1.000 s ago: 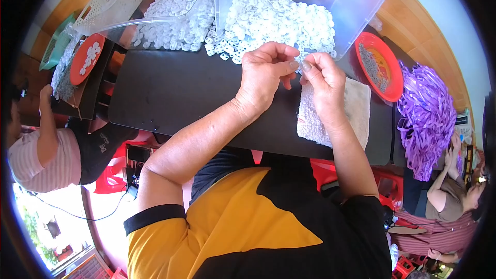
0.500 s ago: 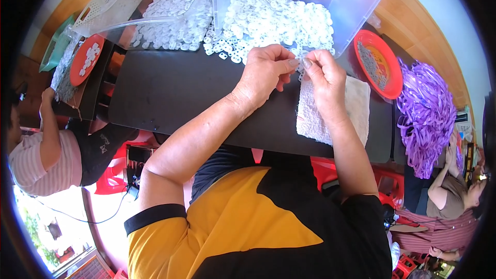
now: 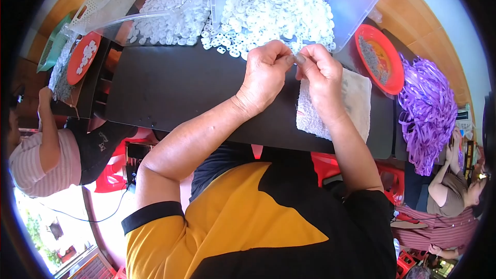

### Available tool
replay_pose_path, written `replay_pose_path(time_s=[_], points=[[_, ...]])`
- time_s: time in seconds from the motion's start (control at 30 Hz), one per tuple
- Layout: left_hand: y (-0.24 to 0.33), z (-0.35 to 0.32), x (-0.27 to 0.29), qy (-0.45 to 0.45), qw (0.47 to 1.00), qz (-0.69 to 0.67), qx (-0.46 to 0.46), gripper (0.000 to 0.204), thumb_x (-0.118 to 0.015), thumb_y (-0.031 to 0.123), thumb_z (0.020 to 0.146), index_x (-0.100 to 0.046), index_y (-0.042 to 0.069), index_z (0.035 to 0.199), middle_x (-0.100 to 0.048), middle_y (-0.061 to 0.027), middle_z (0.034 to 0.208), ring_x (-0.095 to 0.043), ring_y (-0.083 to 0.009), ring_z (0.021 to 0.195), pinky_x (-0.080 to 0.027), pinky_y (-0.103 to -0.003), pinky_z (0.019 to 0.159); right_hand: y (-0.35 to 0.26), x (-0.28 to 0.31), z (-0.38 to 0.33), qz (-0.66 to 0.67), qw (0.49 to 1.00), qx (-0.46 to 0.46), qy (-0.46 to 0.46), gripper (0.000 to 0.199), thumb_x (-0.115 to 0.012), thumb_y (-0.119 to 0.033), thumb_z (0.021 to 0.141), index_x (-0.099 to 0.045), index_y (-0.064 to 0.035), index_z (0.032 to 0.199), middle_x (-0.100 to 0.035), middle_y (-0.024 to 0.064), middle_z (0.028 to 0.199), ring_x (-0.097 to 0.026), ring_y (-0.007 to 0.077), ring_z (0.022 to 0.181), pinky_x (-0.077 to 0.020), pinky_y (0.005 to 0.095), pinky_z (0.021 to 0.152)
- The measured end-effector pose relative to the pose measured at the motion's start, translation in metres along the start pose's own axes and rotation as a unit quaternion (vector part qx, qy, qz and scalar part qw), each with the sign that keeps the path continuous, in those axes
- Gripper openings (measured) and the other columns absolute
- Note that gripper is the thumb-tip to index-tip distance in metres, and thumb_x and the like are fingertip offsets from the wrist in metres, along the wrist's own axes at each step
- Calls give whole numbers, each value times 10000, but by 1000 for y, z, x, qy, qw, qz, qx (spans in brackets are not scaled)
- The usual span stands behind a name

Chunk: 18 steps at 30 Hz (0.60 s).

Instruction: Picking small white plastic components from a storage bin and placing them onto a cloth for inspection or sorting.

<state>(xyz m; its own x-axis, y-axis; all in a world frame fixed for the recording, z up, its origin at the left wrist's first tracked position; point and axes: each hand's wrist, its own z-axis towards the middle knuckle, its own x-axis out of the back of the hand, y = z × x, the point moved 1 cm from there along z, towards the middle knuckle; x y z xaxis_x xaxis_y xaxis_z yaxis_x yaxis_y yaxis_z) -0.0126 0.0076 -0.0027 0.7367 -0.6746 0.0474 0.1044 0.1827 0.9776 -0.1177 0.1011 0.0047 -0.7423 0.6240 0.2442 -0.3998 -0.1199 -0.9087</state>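
My left hand (image 3: 267,76) and my right hand (image 3: 324,76) meet above the dark table (image 3: 175,80), thumbs and forefingers pinched tip to tip. Whatever sits between the fingertips is too small and covered to make out. Just beyond them spreads a heap of small white plastic pieces with holes (image 3: 279,13), partly inside a clear plastic bin (image 3: 359,5) lying open toward me. Some pieces have spilled onto the table at its near edge. Under my right wrist lies a folded pale towel (image 3: 355,98).
A second white heap (image 3: 170,15) lies to the left, behind clear plastic. At right stand a red basin (image 3: 397,75) with grey pieces and a bundle of purple ribbons (image 3: 426,111). A red plate (image 3: 76,75) and one person (image 3: 46,157) are at left, another person (image 3: 447,194) at right.
Both hands have shifted slightly; the right has come a little left, and the fingertips are now closer together. The pale bit seen between them earlier is mostly covered.
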Motion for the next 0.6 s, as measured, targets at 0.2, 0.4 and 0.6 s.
replay_pose_path(time_s=[0.2,0.4,0.6], points=[[5,5,0,-38,983,-96,149,98,-637,108,892,-625,20,850,-570,-7,660,-514,-74,544,-392,-223,451,-3,9,7,37,998,-46,37,145,-590,-139,943,-597,4,921,-566,4,689,-514,78,618,-431,247,564],[1,6,1,-38,972,-154,174,98,-646,103,883,-624,11,856,-589,-29,673,-533,-93,540,-393,-227,446,-4,15,7,-13,1000,-3,17,112,-588,-109,934,-586,2,925,-594,13,754,-535,73,699,-448,239,632],[4,8,3,-55,971,-149,178,98,-655,99,870,-628,6,855,-596,-34,679,-544,-96,547,-402,-229,452,0,18,7,-51,999,8,-16,52,-592,-34,898,-573,9,920,-605,31,758,-540,93,708,-451,258,642]])
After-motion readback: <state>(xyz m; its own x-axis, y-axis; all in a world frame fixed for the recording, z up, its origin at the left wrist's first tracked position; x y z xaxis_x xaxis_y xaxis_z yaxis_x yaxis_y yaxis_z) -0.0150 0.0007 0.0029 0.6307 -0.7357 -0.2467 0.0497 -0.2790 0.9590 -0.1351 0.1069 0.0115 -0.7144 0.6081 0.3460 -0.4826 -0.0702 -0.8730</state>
